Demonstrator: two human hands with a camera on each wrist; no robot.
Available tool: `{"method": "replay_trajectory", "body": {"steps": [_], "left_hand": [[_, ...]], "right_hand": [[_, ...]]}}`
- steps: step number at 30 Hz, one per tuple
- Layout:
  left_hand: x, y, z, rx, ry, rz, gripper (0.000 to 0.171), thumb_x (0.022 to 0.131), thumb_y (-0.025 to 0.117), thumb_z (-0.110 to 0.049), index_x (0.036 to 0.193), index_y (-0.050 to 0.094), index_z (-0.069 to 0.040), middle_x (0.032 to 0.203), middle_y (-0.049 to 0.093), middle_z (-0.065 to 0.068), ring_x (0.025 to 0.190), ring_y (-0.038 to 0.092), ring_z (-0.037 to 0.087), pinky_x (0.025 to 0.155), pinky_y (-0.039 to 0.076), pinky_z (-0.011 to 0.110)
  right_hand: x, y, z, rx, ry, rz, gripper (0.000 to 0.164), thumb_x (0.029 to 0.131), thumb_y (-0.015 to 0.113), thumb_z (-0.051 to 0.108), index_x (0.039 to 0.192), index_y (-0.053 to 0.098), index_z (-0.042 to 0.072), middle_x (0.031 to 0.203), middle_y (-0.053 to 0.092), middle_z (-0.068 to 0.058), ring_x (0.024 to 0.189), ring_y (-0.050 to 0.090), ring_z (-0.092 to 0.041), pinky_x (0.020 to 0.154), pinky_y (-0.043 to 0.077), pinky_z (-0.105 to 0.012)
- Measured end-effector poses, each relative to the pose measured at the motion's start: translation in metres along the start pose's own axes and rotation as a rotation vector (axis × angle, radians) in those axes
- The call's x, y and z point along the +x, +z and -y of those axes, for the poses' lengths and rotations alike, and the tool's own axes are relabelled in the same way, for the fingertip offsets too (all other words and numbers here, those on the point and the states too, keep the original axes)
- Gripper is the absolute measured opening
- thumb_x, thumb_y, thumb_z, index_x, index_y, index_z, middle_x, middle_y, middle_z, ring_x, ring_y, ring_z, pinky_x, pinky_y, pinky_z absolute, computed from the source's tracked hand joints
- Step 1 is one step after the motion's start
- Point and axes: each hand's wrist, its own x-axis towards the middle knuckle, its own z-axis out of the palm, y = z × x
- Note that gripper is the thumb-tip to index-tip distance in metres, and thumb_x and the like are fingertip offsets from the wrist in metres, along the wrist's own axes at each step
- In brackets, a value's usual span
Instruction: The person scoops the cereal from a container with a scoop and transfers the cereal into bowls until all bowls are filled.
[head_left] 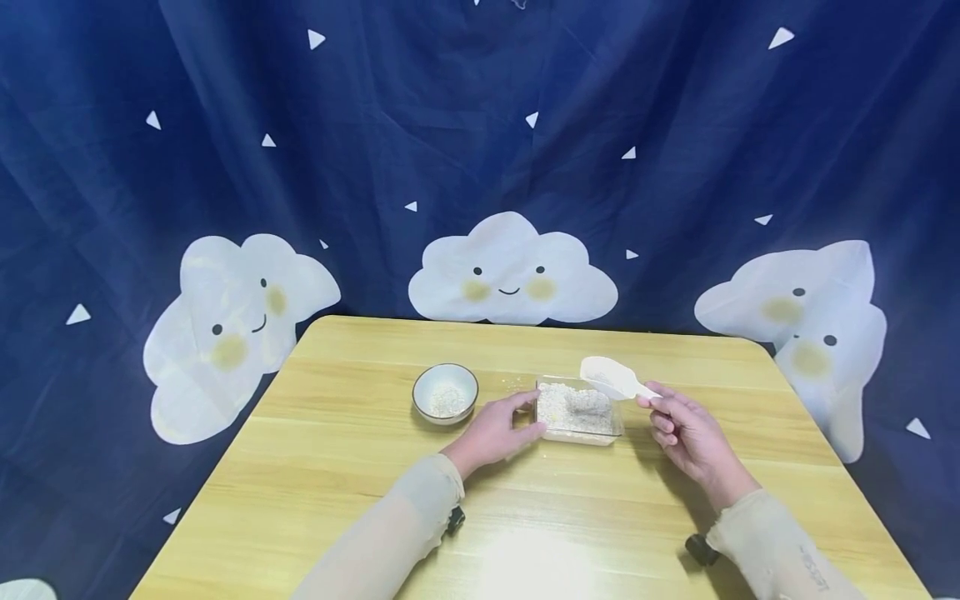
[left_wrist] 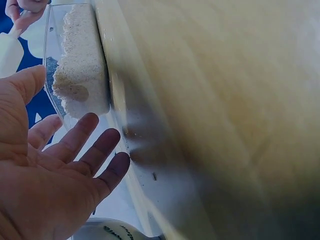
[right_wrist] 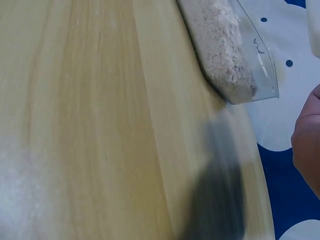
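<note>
My right hand (head_left: 693,437) pinches the handle of a white scoop (head_left: 609,377), holding it tilted above the right rear part of a clear rectangular container (head_left: 577,438). Pale, oat-like flakes (head_left: 555,408) fill much of the container, with a hollow dug in their surface. Against the container's left side are the thumb and fingertips of my left hand (head_left: 495,429); the left wrist view shows those fingers (left_wrist: 75,140) spread and relaxed. Just left of that hand stands a small bowl (head_left: 446,377) with a dark rim and some flakes at its bottom.
The items stand on a light wooden table (head_left: 360,483). A few stray flakes (head_left: 514,385) lie between bowl and container. Behind the table's far edge hangs a dark blue curtain (head_left: 465,150) with smiling clouds.
</note>
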Motion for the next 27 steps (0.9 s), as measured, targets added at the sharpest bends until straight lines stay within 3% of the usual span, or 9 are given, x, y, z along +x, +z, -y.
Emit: {"method": "replay_trajectory", "body": {"steps": [7,10,13,17,20,23,27], "left_hand": [[-0.005,-0.006,-0.007,0.027,0.026,-0.016,0.072,0.102,0.067,-0.051,0.165,0.042,-0.025,0.164,0.054,0.003,0.150,0.053,0.031,0.128,0.040,0.051],[-0.015,-0.026,-0.014,0.045,0.067,-0.068,0.070,0.103,0.067,-0.049,0.165,0.042,-0.026,0.167,0.049,0.001,0.152,0.050,0.032,0.128,0.039,0.053],[-0.026,-0.058,-0.014,0.077,0.103,-0.171,0.068,0.102,0.069,-0.046,0.163,0.046,-0.025,0.167,0.050,0.003,0.154,0.047,0.032,0.129,0.036,0.056],[-0.039,-0.098,0.014,0.167,0.082,-0.290,0.074,0.096,0.077,-0.046,0.160,0.051,-0.020,0.163,0.054,0.009,0.152,0.048,0.035,0.128,0.037,0.057],[-0.052,-0.115,0.049,0.233,0.022,-0.285,0.086,0.091,0.081,-0.053,0.161,0.049,-0.015,0.162,0.055,0.013,0.150,0.048,0.039,0.126,0.039,0.059],[-0.063,-0.119,0.077,0.275,-0.025,-0.250,0.095,0.087,0.082,-0.059,0.162,0.046,-0.012,0.162,0.054,0.016,0.149,0.048,0.043,0.125,0.038,0.063],[-0.067,-0.117,0.088,0.276,-0.047,-0.217,0.101,0.086,0.081,-0.063,0.163,0.044,-0.009,0.163,0.053,0.017,0.150,0.049,0.044,0.126,0.035,0.066]], "right_hand": [[0.008,0.013,0.004,-0.101,0.020,-0.037,0.029,0.110,0.041,-0.002,0.131,0.058,0.008,0.101,0.080,0.002,0.062,0.047,0.003,0.051,0.038,-0.010],[0.016,0.022,0.009,-0.159,0.028,-0.056,0.028,0.110,0.045,-0.001,0.130,0.061,0.010,0.100,0.081,0.003,0.061,0.046,0.003,0.050,0.038,-0.010],[0.027,0.034,0.013,-0.208,0.049,-0.078,0.026,0.109,0.048,0.001,0.126,0.065,0.014,0.099,0.082,0.004,0.060,0.046,0.003,0.050,0.037,-0.010],[0.042,0.052,0.013,-0.290,0.076,-0.085,0.027,0.108,0.052,0.001,0.125,0.068,0.015,0.097,0.082,0.005,0.059,0.046,0.003,0.048,0.037,-0.010],[0.056,0.070,0.006,-0.365,0.101,-0.076,0.029,0.107,0.055,0.002,0.133,0.064,0.008,0.095,0.082,0.005,0.059,0.047,0.003,0.048,0.037,-0.011],[0.070,0.093,-0.004,-0.443,0.127,-0.076,0.039,0.105,0.058,0.002,0.143,0.056,-0.004,0.093,0.082,0.004,0.058,0.047,0.001,0.049,0.036,-0.013],[0.088,0.125,-0.018,-0.569,0.146,-0.107,0.049,0.100,0.063,0.004,0.146,0.053,-0.010,0.087,0.080,0.005,0.058,0.047,-0.003,0.051,0.035,-0.016]]}}
